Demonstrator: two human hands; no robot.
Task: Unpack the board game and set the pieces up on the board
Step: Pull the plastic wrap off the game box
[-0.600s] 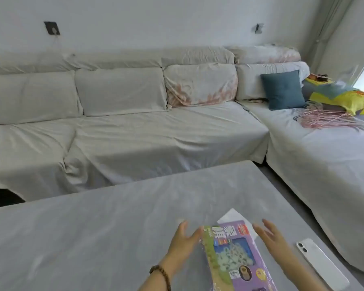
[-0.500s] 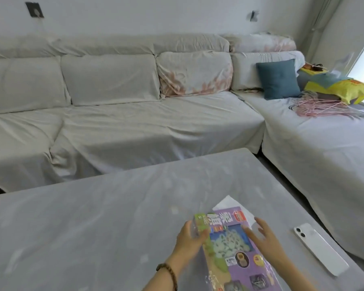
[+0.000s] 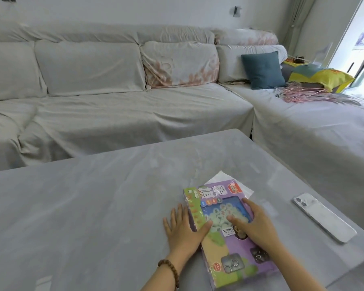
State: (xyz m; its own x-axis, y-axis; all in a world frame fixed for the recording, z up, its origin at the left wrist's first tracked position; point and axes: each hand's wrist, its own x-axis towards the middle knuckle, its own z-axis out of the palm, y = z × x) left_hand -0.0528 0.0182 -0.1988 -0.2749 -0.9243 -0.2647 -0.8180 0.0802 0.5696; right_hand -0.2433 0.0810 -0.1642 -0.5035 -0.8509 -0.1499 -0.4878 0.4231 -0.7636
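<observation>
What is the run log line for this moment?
box: wrapped, flat on table | left hand: rests at box's left edge | right hand: rests on box | phone: right of box

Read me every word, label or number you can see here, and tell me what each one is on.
"XIANG": green side strip of the purple plastic-wrapped board game box.
"象棋": large white characters at that box's far end.
Too blurred to read: the short word beside "XIANG", the red logo, the white barcode sticker, the round orange badge.

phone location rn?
Head view: the white phone lies camera-side up on the grey table near its right edge, apart from the game box, right of the right hand.
</observation>
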